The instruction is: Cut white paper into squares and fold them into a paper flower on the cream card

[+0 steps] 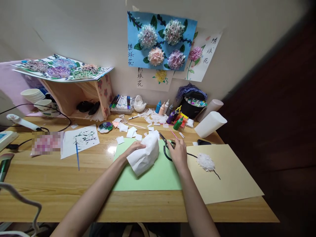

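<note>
Clock centred on light-green rectangular paper sheet [148,184]; 12 = wall. Nearest, approx. 3 o'clock: beige rectangular card [229,187] w/ fluffy white round paper flower [205,162] & thin black stem [217,174]; looks mostly made. On the green: soft white folded tissue paper [146,154], toward 12, a big uncut piece. L hand [134,147] curled on its left side, gripping; fingers mostly hidden. R hand [178,153], approx. 1, bent round black-handled metal scissors [164,139]; blades by the paper's right edge, contact unclear. Just beyond, 11–12: small white cut paper squares [131,132]; so cutting's prob. part-done, remainder in L hand. Farther, 12–1: white paper scraps [158,117], coloured plastic paint bottles [162,108]. Wall, 12: blue rectangular card [139,57] w/ 4 flowers, apparently finished.
</note>
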A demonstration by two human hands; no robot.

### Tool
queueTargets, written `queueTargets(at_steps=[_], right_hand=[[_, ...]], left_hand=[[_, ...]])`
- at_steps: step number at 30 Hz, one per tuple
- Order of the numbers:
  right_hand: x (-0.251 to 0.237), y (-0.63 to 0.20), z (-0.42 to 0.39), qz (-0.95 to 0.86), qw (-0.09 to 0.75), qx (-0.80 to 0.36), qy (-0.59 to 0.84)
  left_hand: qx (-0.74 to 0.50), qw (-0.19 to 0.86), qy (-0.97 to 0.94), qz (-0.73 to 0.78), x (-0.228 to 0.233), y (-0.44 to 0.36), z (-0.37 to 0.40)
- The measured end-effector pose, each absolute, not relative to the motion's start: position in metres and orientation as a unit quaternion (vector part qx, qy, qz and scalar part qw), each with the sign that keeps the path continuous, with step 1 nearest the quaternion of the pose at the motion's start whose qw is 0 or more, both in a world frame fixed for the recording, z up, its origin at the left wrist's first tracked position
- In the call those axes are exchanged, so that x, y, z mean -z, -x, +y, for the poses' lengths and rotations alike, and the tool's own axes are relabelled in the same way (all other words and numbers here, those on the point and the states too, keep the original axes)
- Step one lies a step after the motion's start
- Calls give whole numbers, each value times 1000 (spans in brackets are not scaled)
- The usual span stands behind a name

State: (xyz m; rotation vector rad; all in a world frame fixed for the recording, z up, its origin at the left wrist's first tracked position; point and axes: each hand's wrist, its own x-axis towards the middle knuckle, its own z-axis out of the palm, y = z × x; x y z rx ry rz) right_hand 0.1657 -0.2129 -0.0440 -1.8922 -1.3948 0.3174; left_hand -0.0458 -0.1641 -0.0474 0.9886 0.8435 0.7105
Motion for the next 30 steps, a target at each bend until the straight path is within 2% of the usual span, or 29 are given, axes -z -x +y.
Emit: queueTargets(at_steps=[2,4,6,10,13,17,22,30], right_hand=[[35,-163,-214,-587,407,-289,638],[29,-161,-216,-604,373,-461,532],[29,-160,-218,-581,350,-546,492],[41,-162,-214,-479,458,-513,546],[48,-166,-208,-422,515,-492,560],[48,-170,-207,-436,501,-513,544],[40,-173,-212,-485,482,-515,517],[34,-176,-214,-584,448,-452,505]], left_hand=[[-285,762,-446,374,49,47,-165],[-258,789,-424,361,51,46,-165],[-256,815,-389,344,51,45,-165],[-306,827,-351,315,51,42,-166],[-328,783,-405,340,51,43,-166],[-322,706,-500,385,53,47,-162],[-359,712,-486,359,55,54,-153],[-351,668,-521,399,52,63,-149]])
